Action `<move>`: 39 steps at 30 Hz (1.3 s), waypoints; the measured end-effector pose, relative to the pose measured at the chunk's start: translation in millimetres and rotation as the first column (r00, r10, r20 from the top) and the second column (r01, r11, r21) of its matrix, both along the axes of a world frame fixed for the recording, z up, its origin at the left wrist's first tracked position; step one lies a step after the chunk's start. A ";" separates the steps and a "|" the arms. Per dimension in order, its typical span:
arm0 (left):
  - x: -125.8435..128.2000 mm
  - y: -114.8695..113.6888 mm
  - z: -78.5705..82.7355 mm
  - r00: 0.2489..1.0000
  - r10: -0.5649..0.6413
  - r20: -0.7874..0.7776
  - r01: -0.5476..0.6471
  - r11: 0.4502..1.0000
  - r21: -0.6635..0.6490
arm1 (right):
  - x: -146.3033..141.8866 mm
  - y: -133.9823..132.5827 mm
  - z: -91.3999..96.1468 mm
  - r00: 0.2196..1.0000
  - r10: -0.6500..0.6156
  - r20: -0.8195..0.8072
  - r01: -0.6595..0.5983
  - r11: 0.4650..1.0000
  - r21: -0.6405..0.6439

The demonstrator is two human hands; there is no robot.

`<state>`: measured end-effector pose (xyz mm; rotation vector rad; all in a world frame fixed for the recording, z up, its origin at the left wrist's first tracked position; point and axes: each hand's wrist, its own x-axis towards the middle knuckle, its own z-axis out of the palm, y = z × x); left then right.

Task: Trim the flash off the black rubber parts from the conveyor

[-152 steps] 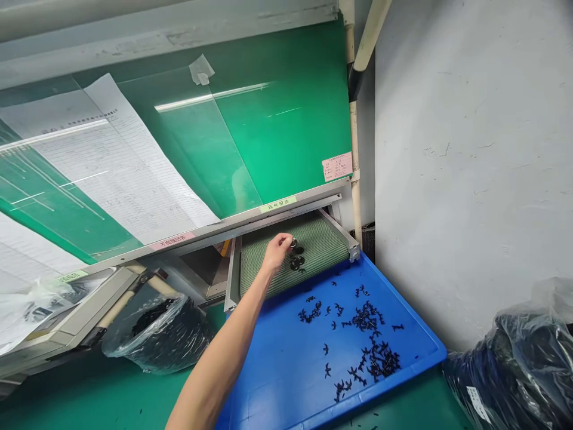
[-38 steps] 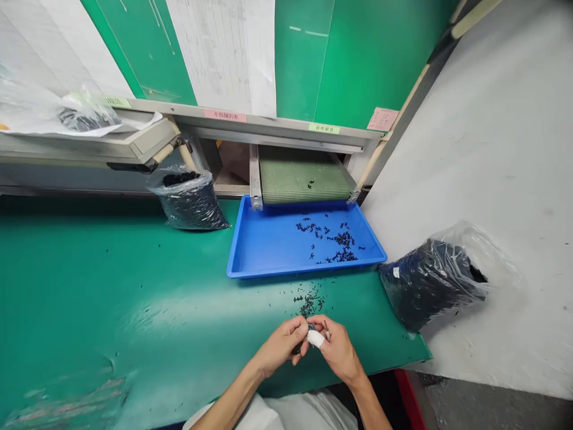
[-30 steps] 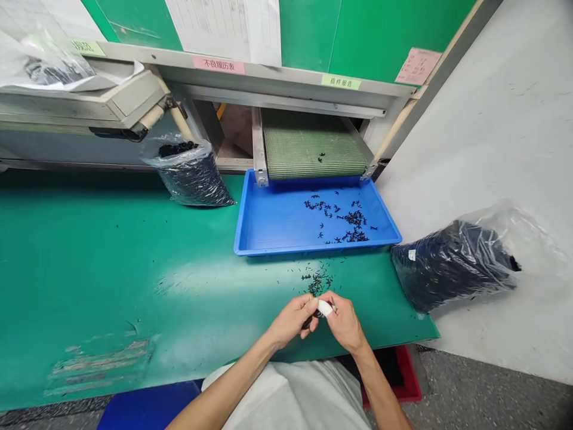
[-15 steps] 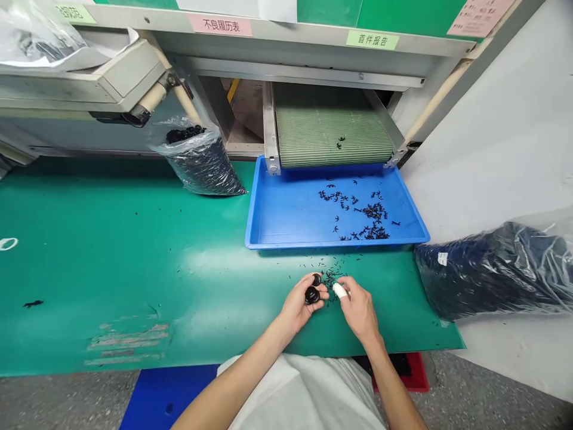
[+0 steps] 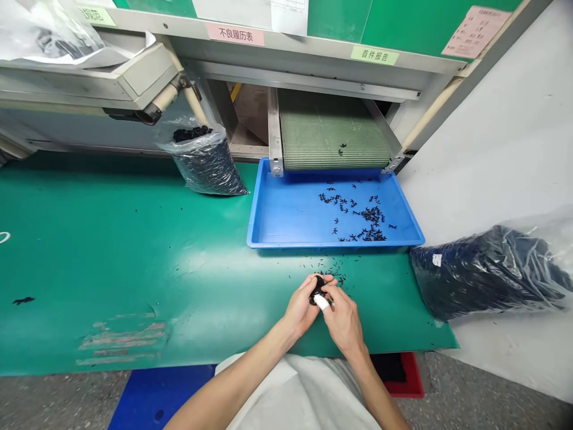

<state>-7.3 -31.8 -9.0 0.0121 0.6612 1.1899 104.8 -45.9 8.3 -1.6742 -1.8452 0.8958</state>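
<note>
Both hands are meeting over the near edge of the worktop, head view. Left hand (image 5: 301,306) is cupping half-closed around glossy black round parts (image 5: 317,288); count is not showing, fingers are hiding some. Right hand (image 5: 344,319) is curling mostly closed, seemingly pinching the same parts from the right; a white finger wrap (image 5: 321,302), probably on the thumb, is touching them.

Just changed: half a second ago the right hand was standing apart, the left palm lying more open with the round parts showing; now the right hand is closing in on them. Reading: handling of these parts is apparently resuming, two-handed, not finished.

Black slivers (image 5: 338,278) are lying scattered on the green worktop (image 5: 215,269), just beyond the hands. Farther off, a blue tray (image 5: 335,245) is holding small black branched pieces (image 5: 373,230), mostly toward its right side. Its far edge is sitting below the end of a green conveyor belt (image 5: 331,125), where a couple of small black bits (image 5: 341,149) are resting. Far left of the tray, an open plastic bag (image 5: 208,158) is holding black pieces; at right, a larger bag (image 5: 487,275) is leaning near the wall.
</note>
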 end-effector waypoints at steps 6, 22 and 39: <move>-0.6 3.2 -7.3 1.000 -0.024 0.002 0.024 0.995 -0.095 | 4.7 -0.3 7.0 0.991 -0.017 -0.130 0.017 1.000 0.001; -8.3 -11.0 -2.9 0.599 -0.502 -0.624 0.646 0.763 0.007 | 38.6 2.1 -4.0 0.983 0.042 -0.177 -0.054 0.996 -0.064; -1.1 6.7 -9.7 0.951 -0.216 -0.222 0.168 0.962 -0.215 | 40.6 17.6 -7.8 0.997 -0.069 0.043 0.071 0.997 -0.030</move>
